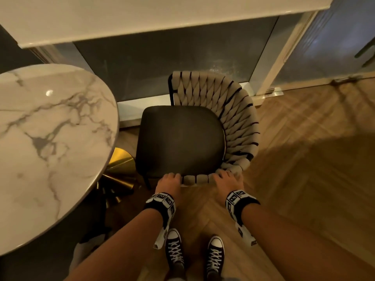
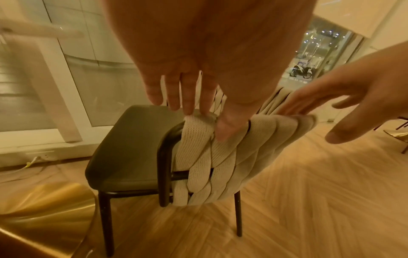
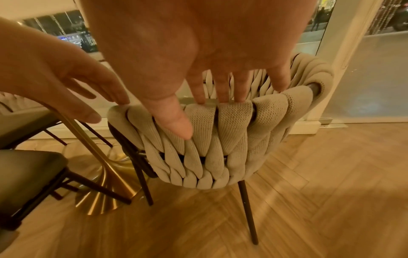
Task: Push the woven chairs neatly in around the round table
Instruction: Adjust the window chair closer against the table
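A woven chair (image 1: 180,138) with a dark seat and a beige braided backrest (image 1: 233,110) stands right of the round marble table (image 1: 50,128), its seat front facing the table. I stand behind the near end of the backrest. My left hand (image 1: 169,179) (image 2: 189,97) and right hand (image 1: 227,178) (image 3: 220,90) lie side by side on the top rim. The fingers are fairly straight, with their tips on the rim. Each thumb hangs by the outer weave, apparently apart from it. The seat sits outside the tabletop's edge.
The table's gold pedestal base (image 1: 121,165) flares out beside the chair's legs. Another dark-seated chair (image 3: 28,174) stands by the pedestal. Behind the chair are a glass wall and a white sill (image 1: 132,110). Herringbone wood floor (image 1: 304,159) spreads to the right. My sneakers (image 1: 174,250) are just behind the chair.
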The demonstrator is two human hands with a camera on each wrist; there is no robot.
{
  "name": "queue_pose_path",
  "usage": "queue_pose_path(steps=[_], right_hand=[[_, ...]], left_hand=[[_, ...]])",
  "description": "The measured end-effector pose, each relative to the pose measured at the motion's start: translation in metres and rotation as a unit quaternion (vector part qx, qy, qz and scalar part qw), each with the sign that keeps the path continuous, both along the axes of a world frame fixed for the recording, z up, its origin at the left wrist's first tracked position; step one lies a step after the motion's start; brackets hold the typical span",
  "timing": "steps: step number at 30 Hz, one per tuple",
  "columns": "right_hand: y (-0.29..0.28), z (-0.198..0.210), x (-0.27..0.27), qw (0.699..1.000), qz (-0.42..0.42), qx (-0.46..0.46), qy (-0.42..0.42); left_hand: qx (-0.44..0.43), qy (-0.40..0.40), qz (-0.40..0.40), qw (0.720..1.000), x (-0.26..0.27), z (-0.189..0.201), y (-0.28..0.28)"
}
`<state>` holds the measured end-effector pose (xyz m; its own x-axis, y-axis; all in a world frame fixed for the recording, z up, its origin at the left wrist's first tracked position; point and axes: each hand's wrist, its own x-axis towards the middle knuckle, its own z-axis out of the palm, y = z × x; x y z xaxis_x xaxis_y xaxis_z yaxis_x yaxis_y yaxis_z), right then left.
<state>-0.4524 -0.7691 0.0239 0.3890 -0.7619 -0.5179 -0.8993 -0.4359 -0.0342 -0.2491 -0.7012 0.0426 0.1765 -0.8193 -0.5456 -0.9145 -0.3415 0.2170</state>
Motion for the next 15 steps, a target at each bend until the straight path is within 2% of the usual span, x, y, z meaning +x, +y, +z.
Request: queue_pose_path(steps=[3, 7, 15], right_hand=[[-0.008, -0.01, 0.003, 1.0, 0.002, -0.013, 0.007], [-0.015, -0.031, 0.01, 0.999, 0.008, 0.004, 0.032], [-0.019, -0.041, 0.053, 0.999, -0.032, 0.007, 0.027]], left_hand=[[0.044, 0.03, 0.005, 0.999, 0.009, -0.019, -0.016], [0.062, 0.055, -0.001, 0.997, 0.026, -0.042, -0.023], [0.027, 0.065, 0.041, 0.997, 0.07, -0.052, -0.018]])
